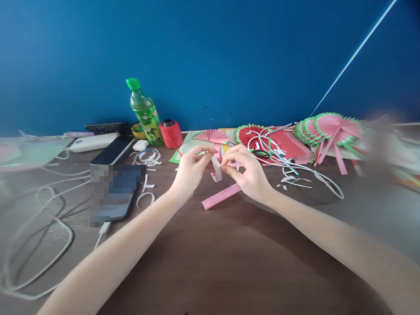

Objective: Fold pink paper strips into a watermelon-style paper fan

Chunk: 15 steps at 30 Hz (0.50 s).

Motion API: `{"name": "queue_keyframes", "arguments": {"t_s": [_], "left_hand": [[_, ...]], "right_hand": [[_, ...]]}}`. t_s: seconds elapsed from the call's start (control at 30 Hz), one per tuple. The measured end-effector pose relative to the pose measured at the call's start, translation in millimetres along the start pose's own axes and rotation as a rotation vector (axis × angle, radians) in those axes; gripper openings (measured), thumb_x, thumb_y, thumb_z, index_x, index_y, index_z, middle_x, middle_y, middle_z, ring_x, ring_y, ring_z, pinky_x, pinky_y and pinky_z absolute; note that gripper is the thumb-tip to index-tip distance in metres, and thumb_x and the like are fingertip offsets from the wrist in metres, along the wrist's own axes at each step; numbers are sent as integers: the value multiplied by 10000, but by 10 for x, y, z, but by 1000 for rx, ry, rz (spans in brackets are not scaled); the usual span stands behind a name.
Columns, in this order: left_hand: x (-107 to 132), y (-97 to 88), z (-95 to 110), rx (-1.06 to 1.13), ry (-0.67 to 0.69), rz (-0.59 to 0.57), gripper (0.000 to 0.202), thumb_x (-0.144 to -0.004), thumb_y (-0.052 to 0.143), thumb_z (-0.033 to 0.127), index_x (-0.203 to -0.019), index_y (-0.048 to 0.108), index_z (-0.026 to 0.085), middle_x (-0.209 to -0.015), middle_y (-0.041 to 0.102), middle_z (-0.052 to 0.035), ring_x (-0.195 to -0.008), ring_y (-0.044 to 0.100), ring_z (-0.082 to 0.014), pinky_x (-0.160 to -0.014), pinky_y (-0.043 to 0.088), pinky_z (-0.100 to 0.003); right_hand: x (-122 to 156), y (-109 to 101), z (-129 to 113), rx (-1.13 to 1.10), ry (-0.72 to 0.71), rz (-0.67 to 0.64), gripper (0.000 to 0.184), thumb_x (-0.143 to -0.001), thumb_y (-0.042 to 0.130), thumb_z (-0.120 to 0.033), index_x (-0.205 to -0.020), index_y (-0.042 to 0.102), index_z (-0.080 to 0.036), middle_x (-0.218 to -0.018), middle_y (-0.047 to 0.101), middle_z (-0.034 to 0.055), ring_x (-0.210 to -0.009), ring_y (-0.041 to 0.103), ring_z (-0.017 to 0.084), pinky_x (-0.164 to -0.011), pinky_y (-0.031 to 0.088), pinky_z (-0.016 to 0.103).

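Observation:
Both hands meet above the table, each in a pinch. Between them hangs a curved strip of white tape [216,168], with a bit of red showing at its lower curl. My left hand [190,170] has thumb and forefinger closed at the strip's upper end. The fingertips of my right hand [247,173] are closed at the strip's right edge. Below lies a folded pink paper strip [220,197] on the dark table, its right end hidden behind my right hand.
Along the blue wall stand a green-capped bottle [144,113] and a red thread spool [171,134]. Pleated paper fans [337,129], red paper [295,146] and black-handled scissors [260,154] lie behind and right. A phone [123,197], a power bank [113,149] and white cables [67,245] occupy the left.

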<state>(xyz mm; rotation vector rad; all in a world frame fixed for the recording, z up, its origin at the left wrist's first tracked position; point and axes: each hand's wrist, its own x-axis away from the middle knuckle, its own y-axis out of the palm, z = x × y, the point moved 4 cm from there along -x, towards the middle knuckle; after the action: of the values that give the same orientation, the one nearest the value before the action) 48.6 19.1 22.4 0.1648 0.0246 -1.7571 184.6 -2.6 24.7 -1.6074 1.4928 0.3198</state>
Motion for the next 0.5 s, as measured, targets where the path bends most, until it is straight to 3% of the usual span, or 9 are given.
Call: {"name": "queue_keyframes", "arguments": {"t_s": [0.2,0.5], "left_hand": [[-13,17,-12,108,-97,-103,173,-744,558,149,-916,542,136,-726,601,-7,-672,631,-130,-653,526,-284],[-21,18,-46,56,-63,-168,280,-698,577,112,-973,542,150,-803,594,-11,-723,616,-127,-703,510,-292]], "right_hand": [[-13,-24,53,-31,88,57,63,-809,597,-202,-752,571,-193,-846,511,18,-829,526,145,-714,435,300],[3,6,53,-77,113,22,103,-830,561,-199,-730,539,-193,-835,511,23,-822,510,148,-723,420,307]]}}
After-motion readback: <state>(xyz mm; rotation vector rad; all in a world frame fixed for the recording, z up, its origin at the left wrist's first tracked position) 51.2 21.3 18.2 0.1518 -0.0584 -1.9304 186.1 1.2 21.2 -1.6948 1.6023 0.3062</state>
